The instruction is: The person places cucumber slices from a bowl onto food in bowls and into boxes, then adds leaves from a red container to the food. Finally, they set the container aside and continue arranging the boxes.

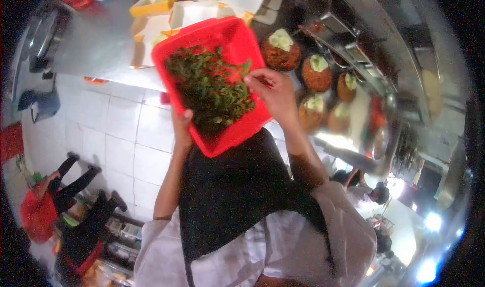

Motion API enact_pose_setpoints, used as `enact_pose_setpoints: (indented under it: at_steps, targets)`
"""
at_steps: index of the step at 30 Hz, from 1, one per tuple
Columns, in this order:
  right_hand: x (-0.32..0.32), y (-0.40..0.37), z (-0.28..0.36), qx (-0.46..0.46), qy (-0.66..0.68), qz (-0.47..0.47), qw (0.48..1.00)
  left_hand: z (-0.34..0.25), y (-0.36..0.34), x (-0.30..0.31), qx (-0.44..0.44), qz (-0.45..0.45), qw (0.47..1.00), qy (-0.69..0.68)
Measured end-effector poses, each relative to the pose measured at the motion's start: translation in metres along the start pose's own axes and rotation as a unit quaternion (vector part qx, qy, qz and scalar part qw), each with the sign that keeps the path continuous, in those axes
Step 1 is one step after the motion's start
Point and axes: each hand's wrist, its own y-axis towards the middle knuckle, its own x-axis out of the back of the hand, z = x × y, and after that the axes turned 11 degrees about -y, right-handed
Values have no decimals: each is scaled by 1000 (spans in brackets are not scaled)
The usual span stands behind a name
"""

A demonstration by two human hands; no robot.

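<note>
A red plastic basket (230, 32) is tilted in front of my body, with a heap of leafy green herbs (209, 87) inside it. My left hand (182, 123) is wrapped round the basket's lower left edge, thumb on the rim. At the right side of the basket, my right hand (270, 87) has its fingers pinched together on a small green sprig (245, 67). Beyond the basket, open white and yellow boxes (194, 14) stand on the metal counter, some with something pale green in them.
Round brown food portions topped with pale green slices (317, 74) sit right of the basket. Metal trays (343, 21) line the far right side. A person in red (38, 211) and another in dark clothes are at the lower left; more people are at the lower right.
</note>
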Motion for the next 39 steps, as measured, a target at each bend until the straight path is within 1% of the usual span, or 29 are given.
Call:
enact_pose_setpoints:
  at_steps: [1,2,3,4,5,6,8,9,10,12,13,15,16,18,19,21,22,23,24,25,26,27,28,30,32,33,34,37,39]
  targets:
    - [3,-1,-7,-49,95,5,994,3,1,3,-5,-13,1000,-17]
    - [9,-3,-12,-53,90,-4,995,7,4,8,-11,-26,999,-34]
    - [16,-6,-16,-78,135,-37,987,19,4,20,-19,-66,998,0]
    - [24,-10,-21,-103,179,-70,976,11,2,28,18,-31,999,10]
    - [34,-14,-26,-111,149,-96,978,2,1,25,31,-35,999,5]
    - [42,-17,-39,-117,145,-104,977,-4,1,22,44,-40,998,1]
    - [51,-22,-75,-115,179,-153,965,-4,3,26,37,-42,997,-46]
    - [53,-24,-86,-126,169,-179,961,-2,5,24,22,-74,995,-58]
    - [51,-25,-107,-130,169,-182,960,-2,6,19,6,-107,992,-68]
    - [43,-26,-147,-90,48,-201,974,-5,7,29,12,-97,994,-49]
    - [42,-28,-148,-93,49,-202,974,-9,7,30,15,-89,995,-31]
    - [38,-26,-150,-143,118,-148,971,-13,9,27,13,-86,995,-43]
    - [39,-22,-144,-141,119,-145,972,-15,9,24,9,-85,995,-56]
    - [37,-16,-129,-143,193,-87,967,-16,9,22,-2,-94,995,-43]
    - [36,-12,-111,-138,200,-77,967,-17,10,22,-11,-103,994,-31]
    - [35,-5,-60,-125,203,-8,971,-8,15,21,-29,-102,994,-27]
    - [30,-2,-30,-119,211,10,970,-4,16,21,-37,-98,994,-22]
    - [24,-1,1,-44,138,53,988,13,18,37,-40,-107,993,-14]
    - [18,1,14,-3,102,77,992,12,19,25,-47,-100,994,-8]
    - [12,2,27,40,66,98,992,13,17,21,-24,-80,996,-16]
    - [9,3,33,10,47,130,990,13,15,19,3,-57,998,-26]
    - [8,5,37,-18,25,159,987,13,15,22,-3,-58,998,-29]
    - [8,8,36,-11,19,160,987,15,15,21,-8,-53,998,-39]
    - [13,1,24,-60,216,155,962,22,12,20,-5,-49,997,-57]
    - [23,-3,13,-63,220,151,962,20,14,15,-14,-41,999,-13]
    - [26,-1,8,-62,231,148,960,23,14,15,-40,-33,998,-42]
    - [27,0,1,-63,228,142,961,25,14,20,-38,-28,998,-45]
    - [32,-3,-14,-53,243,125,960,25,13,37,18,-69,995,-68]
    - [45,-8,-21,-103,225,51,968,15,10,29,24,-51,998,-28]
